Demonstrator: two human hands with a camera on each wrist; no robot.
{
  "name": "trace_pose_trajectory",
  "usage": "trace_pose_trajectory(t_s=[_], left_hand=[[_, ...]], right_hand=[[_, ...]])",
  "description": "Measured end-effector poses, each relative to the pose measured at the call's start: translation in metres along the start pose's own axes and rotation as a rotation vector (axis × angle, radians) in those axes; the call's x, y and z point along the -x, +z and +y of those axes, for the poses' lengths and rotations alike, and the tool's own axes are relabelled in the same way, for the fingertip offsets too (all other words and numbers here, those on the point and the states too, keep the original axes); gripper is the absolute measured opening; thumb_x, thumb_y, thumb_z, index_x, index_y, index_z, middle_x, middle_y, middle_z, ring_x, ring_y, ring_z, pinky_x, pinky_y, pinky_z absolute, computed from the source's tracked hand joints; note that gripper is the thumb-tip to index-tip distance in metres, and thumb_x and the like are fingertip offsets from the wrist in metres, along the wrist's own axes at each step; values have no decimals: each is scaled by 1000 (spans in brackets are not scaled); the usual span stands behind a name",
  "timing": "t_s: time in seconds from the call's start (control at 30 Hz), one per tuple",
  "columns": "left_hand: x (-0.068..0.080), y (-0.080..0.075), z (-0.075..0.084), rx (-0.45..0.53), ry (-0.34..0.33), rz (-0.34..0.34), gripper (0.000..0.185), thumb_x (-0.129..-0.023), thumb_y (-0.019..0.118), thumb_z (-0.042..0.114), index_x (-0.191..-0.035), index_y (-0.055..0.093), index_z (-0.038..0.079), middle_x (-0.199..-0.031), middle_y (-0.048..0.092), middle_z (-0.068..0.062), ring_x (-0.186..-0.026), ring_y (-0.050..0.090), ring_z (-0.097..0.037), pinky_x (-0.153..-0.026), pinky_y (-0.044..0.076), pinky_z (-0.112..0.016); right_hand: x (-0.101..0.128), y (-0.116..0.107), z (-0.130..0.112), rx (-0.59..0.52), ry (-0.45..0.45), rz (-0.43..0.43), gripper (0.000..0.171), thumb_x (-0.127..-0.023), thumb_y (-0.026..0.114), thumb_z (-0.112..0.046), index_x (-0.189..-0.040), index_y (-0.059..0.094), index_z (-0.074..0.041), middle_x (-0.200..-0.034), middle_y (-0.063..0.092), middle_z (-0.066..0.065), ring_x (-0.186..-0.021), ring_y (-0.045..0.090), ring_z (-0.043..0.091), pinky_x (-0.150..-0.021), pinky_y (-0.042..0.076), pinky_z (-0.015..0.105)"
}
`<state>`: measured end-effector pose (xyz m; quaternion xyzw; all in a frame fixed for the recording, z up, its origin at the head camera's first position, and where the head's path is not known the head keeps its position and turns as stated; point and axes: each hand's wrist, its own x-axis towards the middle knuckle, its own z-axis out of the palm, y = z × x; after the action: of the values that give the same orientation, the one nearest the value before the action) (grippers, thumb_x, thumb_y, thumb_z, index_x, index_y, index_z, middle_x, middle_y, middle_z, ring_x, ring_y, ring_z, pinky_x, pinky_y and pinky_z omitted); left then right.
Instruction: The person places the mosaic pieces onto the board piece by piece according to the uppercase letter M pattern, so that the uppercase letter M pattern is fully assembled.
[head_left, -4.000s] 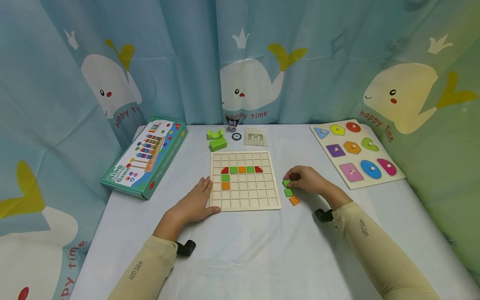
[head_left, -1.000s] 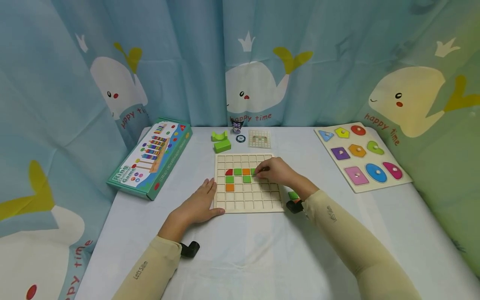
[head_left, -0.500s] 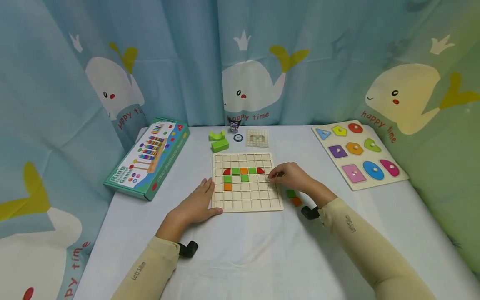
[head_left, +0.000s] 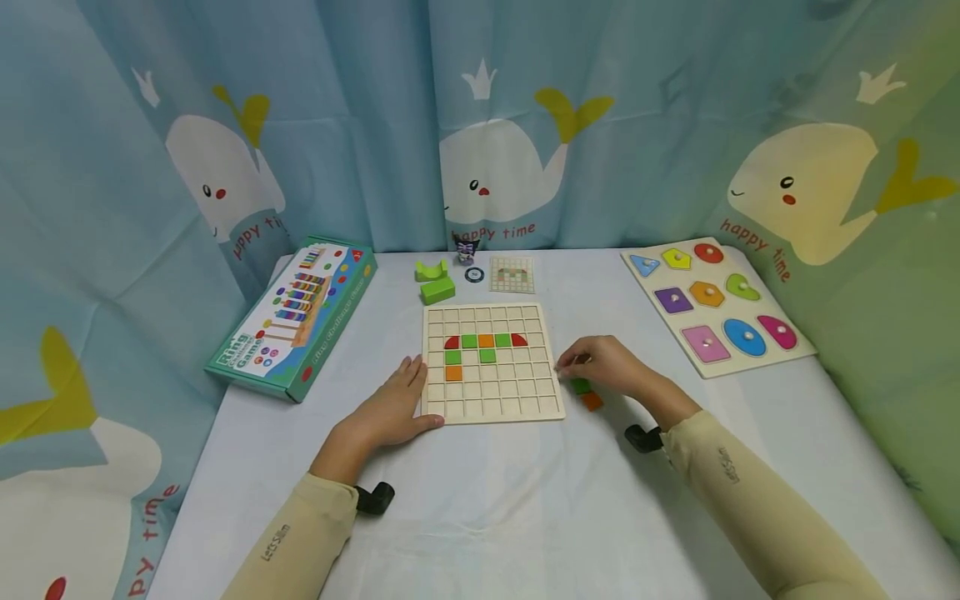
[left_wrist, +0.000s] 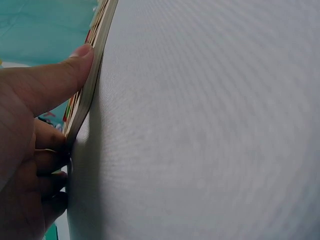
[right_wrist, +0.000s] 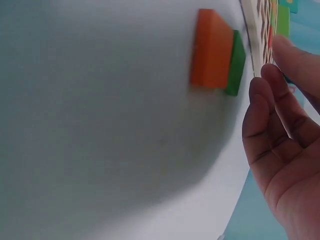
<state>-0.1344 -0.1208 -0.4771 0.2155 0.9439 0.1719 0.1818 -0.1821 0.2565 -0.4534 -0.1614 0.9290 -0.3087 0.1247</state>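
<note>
A wooden grid board (head_left: 495,408) lies mid-table. It bears a row of red, green and orange tiles, with green and orange tiles below at the left and one green tile (head_left: 488,356) under the middle. My left hand (head_left: 390,408) rests at the board's left side, its thumb (left_wrist: 82,55) at the near edge. Off the right edge, my right hand (head_left: 603,365) hovers by a loose green tile (head_left: 582,386) and an orange tile (head_left: 592,402). In the right wrist view, its bent fingers (right_wrist: 260,120) and thumb stand apart with nothing visible between them.
Behind the board are green blocks (head_left: 437,290), a small figurine (head_left: 466,248), a round disc (head_left: 474,274) and a pattern card (head_left: 512,274). A game box (head_left: 292,317) lies at the left, a knobbed shape puzzle (head_left: 716,307) at the right. A whale-print curtain (head_left: 375,125) hangs behind.
A green tile from the right-hand pile now sits on the board under the middle of the row. My right hand went over the board and came back right. The left hand stays put.
</note>
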Motion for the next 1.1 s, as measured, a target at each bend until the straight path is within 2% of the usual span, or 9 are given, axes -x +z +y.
trace_pose_trajectory(t_s=[0.23, 0.7, 0.93, 1.1], left_hand=[[-1, 2, -2, 2, 1, 7, 99, -95, 64, 53, -158, 14, -5, -167, 5, -17, -154, 2, -32, -122, 16, -44], [1, 2, -3, 1, 0, 1, 100, -95, 64, 53, -158, 14, -6, -167, 5, -18, -154, 2, -32, -122, 16, -45], [1, 2, -2, 2, 9, 3, 99, -95, 64, 53, -158, 15, -6, -167, 6, -19, -154, 2, -33, -122, 16, -45], [0, 1, -1, 7, 15, 3, 99, -95, 64, 53, -158, 14, -6, -167, 5, -19, -154, 1, -33, -122, 16, -45]], right_hand=[[10, 1, 7, -27, 42, -2, 12, -88, 80, -15, -97, 78, -8, -95, 72, 1, -84, 59, 18, -75, 51, 32], [20, 1, 20, -39, 55, -34, 21, -85, 82, -13, -103, 77, -4, -98, 70, 3, -87, 59, 19, -78, 52, 34], [19, 1, 18, -54, 63, -65, 15, -86, 79, -6, -100, 74, -7, -92, 67, 2, -82, 56, 19, -72, 50, 32], [20, 0, 17, -79, 59, -68, 14, -88, 76, -3, -101, 74, -7, -92, 69, 2, -80, 59, 19, -72, 53, 31]])
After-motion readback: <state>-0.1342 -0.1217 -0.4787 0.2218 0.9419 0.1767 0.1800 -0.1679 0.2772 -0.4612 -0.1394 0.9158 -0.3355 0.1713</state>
